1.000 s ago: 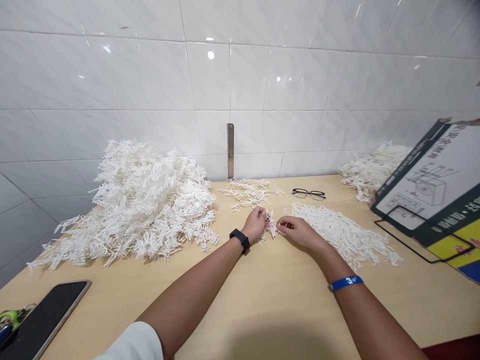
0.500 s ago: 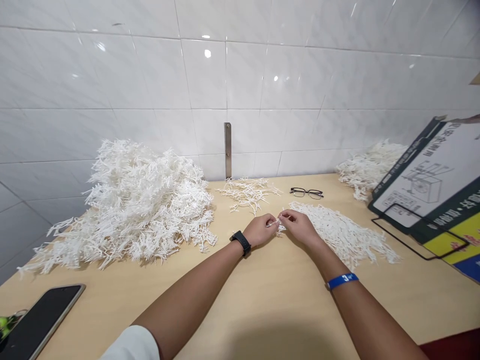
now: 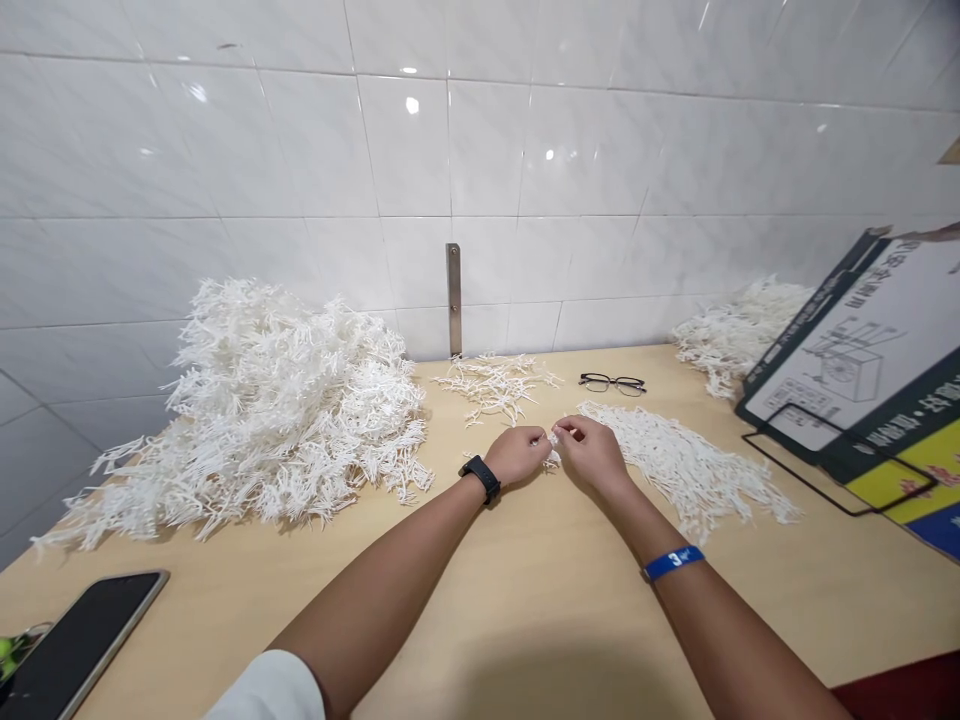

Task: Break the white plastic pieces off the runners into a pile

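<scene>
My left hand (image 3: 517,455), with a black watch at its wrist, is closed in a pinch. My right hand (image 3: 591,450), a blue band on its forearm, pinches from the other side, so the fingertips almost meet. Between them is a small white branched plastic piece (image 3: 553,438), partly hidden by the fingers. A few more white bits show just under the fingertips. Close to the right hand lies a flat spread of white pieces (image 3: 690,460). Behind the hands is a small loose scatter of branched white pieces (image 3: 495,383).
A tall heap of white branched pieces (image 3: 292,410) stands on the left. Another white pile (image 3: 739,330) lies at the back right, beside a printed box (image 3: 847,370) and a black wire frame (image 3: 840,500). Glasses (image 3: 612,384) lie near the wall; a phone (image 3: 82,640) lies front left.
My right hand has shifted slightly left, its fingertips still pinched near the left hand's. The left hand has turned a little. The piles look the same.
</scene>
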The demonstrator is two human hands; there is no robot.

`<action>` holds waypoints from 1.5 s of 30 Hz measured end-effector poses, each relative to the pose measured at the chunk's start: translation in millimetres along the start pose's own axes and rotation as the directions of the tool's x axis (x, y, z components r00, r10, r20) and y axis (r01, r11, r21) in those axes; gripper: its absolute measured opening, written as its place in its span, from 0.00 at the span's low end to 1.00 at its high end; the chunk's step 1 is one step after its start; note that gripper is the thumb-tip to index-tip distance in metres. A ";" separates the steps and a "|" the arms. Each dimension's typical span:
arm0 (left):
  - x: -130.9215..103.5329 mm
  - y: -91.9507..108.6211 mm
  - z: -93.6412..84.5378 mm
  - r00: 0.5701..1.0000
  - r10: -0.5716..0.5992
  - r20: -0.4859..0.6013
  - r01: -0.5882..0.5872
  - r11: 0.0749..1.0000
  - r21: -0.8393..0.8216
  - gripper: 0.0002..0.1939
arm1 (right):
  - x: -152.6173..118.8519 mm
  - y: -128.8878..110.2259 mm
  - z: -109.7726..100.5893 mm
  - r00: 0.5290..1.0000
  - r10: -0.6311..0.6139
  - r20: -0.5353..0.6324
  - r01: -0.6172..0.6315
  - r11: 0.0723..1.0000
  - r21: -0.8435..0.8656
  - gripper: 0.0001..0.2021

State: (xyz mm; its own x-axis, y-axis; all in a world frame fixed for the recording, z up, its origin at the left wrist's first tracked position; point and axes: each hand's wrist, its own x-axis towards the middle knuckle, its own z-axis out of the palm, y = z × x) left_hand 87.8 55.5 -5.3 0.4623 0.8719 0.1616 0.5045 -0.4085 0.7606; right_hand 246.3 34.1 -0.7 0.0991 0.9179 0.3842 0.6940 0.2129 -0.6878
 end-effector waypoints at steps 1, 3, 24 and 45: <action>-1.1 -0.3 0.1 1.000 -0.003 0.001 0.003 1.000 0.002 0.14 | 1.1 1.8 -2.5 0.999 0.011 -0.054 -0.012 1.000 -0.011 0.11; -4.0 -0.9 0.1 1.000 -0.002 0.012 0.002 1.000 0.019 0.13 | 5.8 10.8 -11.5 0.974 0.076 -0.214 -0.080 0.997 -0.010 0.12; -5.3 -3.9 -2.5 0.999 0.040 -0.006 -0.040 0.999 -0.022 0.20 | 0.8 -3.7 -14.7 0.963 -0.237 0.131 0.227 0.970 0.090 0.14; -7.9 0.0 -4.1 0.992 0.041 0.119 -0.057 0.989 0.138 0.17 | 0.0 7.5 -16.7 0.879 -0.165 0.448 0.109 0.983 0.149 0.15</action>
State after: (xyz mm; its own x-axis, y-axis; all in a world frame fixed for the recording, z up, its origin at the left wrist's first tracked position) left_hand 81.2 49.7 -4.0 0.5659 0.8162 0.1165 0.5728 -0.4908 0.6565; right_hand 263.5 30.1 4.5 -0.3468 0.9214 0.1754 0.5869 0.3591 -0.7257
